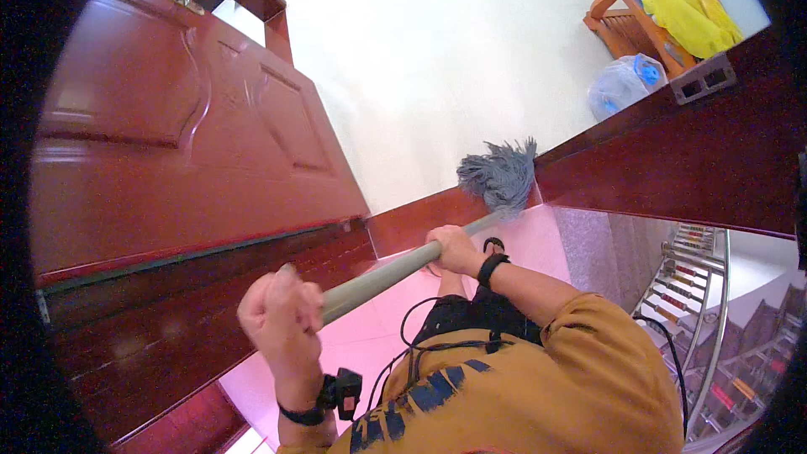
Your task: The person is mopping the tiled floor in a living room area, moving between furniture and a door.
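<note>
- Left hand is gripping one mop handle at its upper end.
- Right hand is clasping it lower down.
- One grey mop head is touching the doorway threshold.
- One door is standing open.

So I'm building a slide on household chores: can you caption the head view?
Both hands, left hand and right hand, grip a grey mop handle, its mop head at a red wooden doorway.

One mop with one grey handle. Two hands on it: the left hand and the right hand. Two black wristbands. One red door, one wooden chair, one yellow cloth, one clear plastic bag, one stair railing.
</note>
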A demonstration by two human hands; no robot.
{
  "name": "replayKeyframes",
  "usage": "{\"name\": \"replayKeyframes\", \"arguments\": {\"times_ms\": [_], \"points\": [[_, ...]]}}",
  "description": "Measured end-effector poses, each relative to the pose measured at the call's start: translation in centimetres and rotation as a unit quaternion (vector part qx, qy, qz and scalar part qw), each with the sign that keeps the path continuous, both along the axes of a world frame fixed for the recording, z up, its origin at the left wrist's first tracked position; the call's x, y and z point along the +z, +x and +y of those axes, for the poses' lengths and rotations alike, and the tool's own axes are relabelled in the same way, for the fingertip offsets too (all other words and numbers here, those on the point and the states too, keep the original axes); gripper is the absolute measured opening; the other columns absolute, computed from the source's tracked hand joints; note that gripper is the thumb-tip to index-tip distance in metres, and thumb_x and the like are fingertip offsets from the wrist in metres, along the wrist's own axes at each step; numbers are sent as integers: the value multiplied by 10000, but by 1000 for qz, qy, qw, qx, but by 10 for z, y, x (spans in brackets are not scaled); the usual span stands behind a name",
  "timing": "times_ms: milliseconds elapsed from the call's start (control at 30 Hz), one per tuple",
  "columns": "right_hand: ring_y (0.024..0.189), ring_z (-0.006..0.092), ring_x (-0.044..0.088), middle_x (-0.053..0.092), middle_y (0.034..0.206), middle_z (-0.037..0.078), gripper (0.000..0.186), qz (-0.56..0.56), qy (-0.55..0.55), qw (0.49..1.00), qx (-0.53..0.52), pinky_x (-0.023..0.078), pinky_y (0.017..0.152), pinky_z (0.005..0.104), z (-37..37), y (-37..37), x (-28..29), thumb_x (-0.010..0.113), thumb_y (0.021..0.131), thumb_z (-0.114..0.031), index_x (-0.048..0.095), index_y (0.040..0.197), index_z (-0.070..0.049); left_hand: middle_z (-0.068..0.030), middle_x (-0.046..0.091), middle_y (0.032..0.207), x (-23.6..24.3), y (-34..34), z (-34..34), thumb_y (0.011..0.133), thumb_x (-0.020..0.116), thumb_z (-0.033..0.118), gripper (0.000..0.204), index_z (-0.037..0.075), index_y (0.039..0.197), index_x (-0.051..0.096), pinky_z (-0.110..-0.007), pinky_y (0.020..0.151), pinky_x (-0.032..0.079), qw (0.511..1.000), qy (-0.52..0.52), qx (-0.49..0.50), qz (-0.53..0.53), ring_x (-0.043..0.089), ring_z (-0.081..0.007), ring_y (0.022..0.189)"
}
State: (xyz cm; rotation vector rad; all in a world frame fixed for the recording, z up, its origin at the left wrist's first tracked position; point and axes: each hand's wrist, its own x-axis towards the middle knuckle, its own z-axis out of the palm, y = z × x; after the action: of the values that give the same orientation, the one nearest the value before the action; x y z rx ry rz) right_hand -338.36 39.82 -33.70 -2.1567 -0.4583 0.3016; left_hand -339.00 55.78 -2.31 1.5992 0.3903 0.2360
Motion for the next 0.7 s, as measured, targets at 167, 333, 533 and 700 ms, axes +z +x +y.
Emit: {"name": "replayKeyframes", "arguments": {"times_ms": [167,333,533,700], "points": [[740,329,568,596,724,120,127,-20,72,994,75,449,681,437,90,5,10,625,595,-141,595,712,-101,20,297,404,26,-20,41,817,502,100,388,104,472,324,-238,399,320,994,57,79,-44,309,-77,314],[749,334,570,601,750,118,124,64,176,966,179,446,667,430,171,-11,13,601,599,-123,573,717,-95,11,305,399,35,-39,68,797,521,108,344,98,487,371,-230,394,303,979,146,105,-95,338,-84,332],[774,334,577,605,778,131,186,121,165,941,270,451,670,410,190,-16,-9,604,601,-118,580,784,-92,-48,515,526,29,-51,75,740,504,30,192,30,549,513,-247,476,387,983,184,-25,-16,498,-136,498],[807,304,572,599,843,138,225,73,228,942,235,455,703,386,149,-1,-19,647,630,-126,580,840,-81,-131,605,865,54,-43,58,718,657,152,244,13,906,585,-370,746,453,943,254,-189,-100,590,-273,836]]}}
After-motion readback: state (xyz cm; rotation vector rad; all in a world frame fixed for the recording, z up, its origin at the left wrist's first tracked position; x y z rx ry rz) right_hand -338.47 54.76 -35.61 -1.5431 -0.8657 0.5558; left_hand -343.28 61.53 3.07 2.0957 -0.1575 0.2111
